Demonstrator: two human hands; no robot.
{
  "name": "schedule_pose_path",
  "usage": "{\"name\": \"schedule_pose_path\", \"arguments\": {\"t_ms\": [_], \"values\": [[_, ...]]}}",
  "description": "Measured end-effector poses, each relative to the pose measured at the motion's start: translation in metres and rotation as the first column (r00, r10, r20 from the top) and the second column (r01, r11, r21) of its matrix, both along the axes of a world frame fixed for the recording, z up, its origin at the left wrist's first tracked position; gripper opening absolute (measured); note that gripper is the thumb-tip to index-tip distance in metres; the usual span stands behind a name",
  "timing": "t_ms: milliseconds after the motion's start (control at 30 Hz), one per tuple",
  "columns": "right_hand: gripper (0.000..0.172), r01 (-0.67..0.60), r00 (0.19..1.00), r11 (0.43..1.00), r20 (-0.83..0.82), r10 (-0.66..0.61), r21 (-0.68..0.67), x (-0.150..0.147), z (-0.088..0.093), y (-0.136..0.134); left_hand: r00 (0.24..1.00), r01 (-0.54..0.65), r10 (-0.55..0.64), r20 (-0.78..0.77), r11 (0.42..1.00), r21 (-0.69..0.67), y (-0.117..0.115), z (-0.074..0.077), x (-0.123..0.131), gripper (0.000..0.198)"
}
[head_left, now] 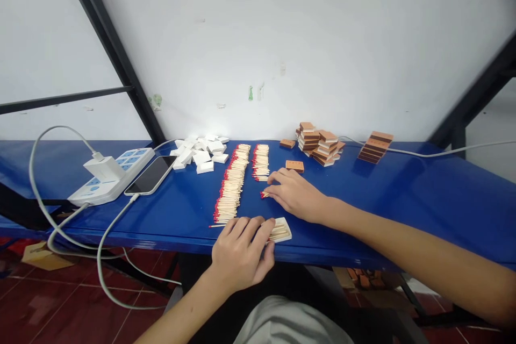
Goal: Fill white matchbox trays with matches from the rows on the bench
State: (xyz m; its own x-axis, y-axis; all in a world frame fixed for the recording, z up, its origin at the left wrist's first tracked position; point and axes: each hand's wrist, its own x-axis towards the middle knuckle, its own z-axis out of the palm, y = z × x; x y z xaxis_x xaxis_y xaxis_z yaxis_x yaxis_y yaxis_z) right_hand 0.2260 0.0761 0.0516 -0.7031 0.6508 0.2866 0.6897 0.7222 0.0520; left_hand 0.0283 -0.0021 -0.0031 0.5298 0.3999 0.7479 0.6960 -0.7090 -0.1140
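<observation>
My left hand (244, 250) is closed on a small white matchbox tray (287, 230) at the table's front edge. Several matches (277, 233) lie inside that tray, partly hidden by my fingers. My right hand (296, 193) pinches a few red-tipped matches (264, 194) just above the blue table, their heads pointing left. Beyond it lies a short row of matches (261, 161). To the left runs a longer row of matches (231, 185), with one stray match near its front end. A brown matchbox sleeve (294, 166) lies just behind my right hand.
White trays (201, 151) are heaped at the back left. Stacked brown matchboxes (318, 142) stand at the back, with a striped brown block (375, 147) to their right. A phone (151, 175), a power strip (113, 176) and looping white cables occupy the left side. Dark metal posts flank the table.
</observation>
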Motion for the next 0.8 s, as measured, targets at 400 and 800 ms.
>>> {"name": "schedule_pose_path", "arguments": {"t_ms": [400,800], "values": [[0.025,-0.050,0.990,0.990,-0.135,0.031,-0.133,0.000,-0.006,0.005,1.000,-0.009,0.008,-0.009,1.000,-0.024,0.000,-0.002,-0.001,0.026],[0.024,-0.069,0.970,0.985,-0.240,0.028,-0.161,0.002,-0.014,0.010,1.000,-0.009,0.009,-0.008,0.999,-0.035,0.000,0.000,-0.001,0.025]]}}
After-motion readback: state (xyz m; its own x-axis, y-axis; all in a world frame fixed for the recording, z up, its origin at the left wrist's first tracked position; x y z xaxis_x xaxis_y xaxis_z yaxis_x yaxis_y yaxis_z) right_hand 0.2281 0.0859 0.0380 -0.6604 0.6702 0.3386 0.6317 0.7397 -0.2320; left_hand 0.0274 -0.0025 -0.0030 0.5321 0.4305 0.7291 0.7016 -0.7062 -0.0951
